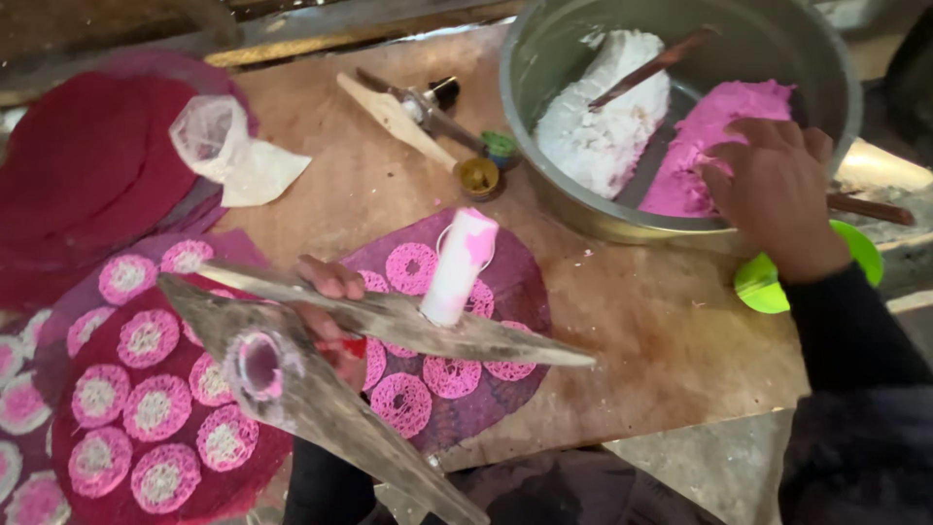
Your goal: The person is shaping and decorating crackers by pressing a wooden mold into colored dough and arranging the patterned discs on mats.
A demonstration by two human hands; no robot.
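Observation:
My left hand (330, 316) grips a rough wooden press tool (321, 389) made of two weathered planks, with a white cylinder (459, 264) stained pink standing up from it. Under it lies a purple round sheet (520, 292) covered with several pink lacy coils. My right hand (773, 190) reaches into a large metal bowl (583, 219) and rests on a lump of pink dough (705, 146). A mound of white dough (607, 112) lies beside it, with a brown stick (651, 66) leaning across.
More round sheets with pink and white coils (146, 408) lie at the lower left, dark red ones (87, 156) stacked behind. A crumpled plastic bag (228, 151), a wooden spatula (394, 119), small caps (478, 177) and a green lid (763, 284) sit on the brown board.

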